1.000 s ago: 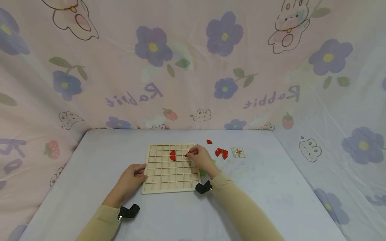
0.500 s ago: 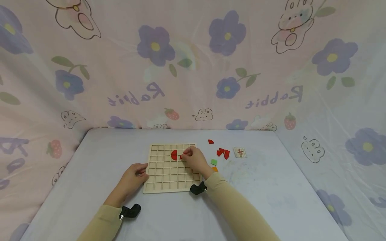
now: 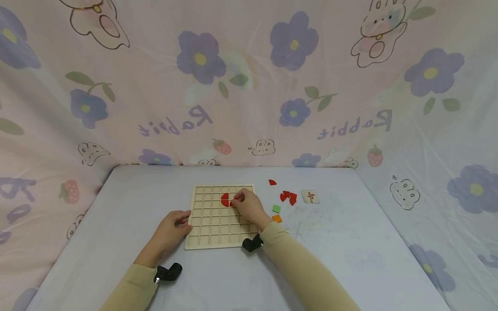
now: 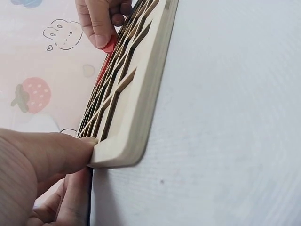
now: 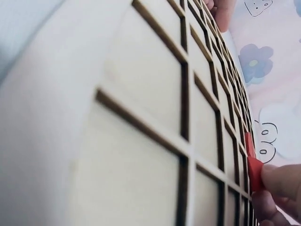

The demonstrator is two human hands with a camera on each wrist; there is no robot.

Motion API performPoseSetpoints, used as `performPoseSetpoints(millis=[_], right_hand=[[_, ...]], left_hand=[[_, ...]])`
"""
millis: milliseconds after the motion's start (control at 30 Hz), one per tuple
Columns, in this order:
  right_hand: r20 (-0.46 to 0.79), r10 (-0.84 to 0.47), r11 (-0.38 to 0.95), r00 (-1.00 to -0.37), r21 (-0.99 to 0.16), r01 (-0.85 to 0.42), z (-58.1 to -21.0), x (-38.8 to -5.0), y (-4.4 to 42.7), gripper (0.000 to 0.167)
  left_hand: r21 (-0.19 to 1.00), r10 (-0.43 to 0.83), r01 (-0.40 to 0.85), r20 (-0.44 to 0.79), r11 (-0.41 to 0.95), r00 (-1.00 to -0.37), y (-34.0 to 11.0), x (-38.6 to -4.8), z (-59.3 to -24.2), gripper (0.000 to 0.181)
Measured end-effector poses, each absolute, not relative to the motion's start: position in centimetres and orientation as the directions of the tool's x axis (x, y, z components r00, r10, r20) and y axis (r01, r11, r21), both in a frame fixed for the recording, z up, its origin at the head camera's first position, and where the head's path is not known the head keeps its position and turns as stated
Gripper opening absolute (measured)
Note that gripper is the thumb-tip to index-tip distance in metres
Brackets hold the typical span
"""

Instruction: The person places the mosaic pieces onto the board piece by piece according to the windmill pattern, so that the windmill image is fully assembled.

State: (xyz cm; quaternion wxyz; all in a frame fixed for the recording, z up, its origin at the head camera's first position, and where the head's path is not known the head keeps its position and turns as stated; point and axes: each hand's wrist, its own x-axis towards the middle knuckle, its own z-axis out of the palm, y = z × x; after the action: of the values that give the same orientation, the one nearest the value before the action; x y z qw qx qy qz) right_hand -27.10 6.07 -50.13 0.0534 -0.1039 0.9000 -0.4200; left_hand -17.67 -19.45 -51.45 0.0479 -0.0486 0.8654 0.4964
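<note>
**Red piece [image 3: 232,202] pinched at the grid board [image 3: 205,239]**

From my head view, the right hand [image 3: 250,207] hides most of the red piece it holds, along with part of the board's right side. The print on the small card [image 3: 310,196] is too fine for me to read. Both sleeves [image 3: 311,268] run off the bottom of that view, and in the right wrist view the nearest cells blur out.

Only the head view gives me the loose things right of the board: a green tile [image 3: 276,208] just beyond an orange tile [image 3: 277,218], a cluster of red shapes [image 3: 293,198], and one red quarter [image 3: 272,182] lying apart. The wrist views show me the held piece better (I trust the right one most): it stands tilted beside the red half-disc [image 3: 224,197] lying in the grid. Whether it touches the board, I can't tell.

The right hand pinches that piece between thumb and finger, at the board's upper middle. The left hand [image 3: 169,229] grips the board's left edge, thumb on the rim near a corner, fingers curled below.
</note>
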Motion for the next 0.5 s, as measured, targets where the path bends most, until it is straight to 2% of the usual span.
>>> performPoseSetpoints(millis=[500], right_hand=[[0.024,-0.230,0.715,-0.973,-0.675,-0.185,-50.22,-27.10,5.99,0.012]], left_hand=[[0.854,-0.046,-0.140,-0.135,0.501,-0.990,-19.45,-17.74,-51.61,0.051]])
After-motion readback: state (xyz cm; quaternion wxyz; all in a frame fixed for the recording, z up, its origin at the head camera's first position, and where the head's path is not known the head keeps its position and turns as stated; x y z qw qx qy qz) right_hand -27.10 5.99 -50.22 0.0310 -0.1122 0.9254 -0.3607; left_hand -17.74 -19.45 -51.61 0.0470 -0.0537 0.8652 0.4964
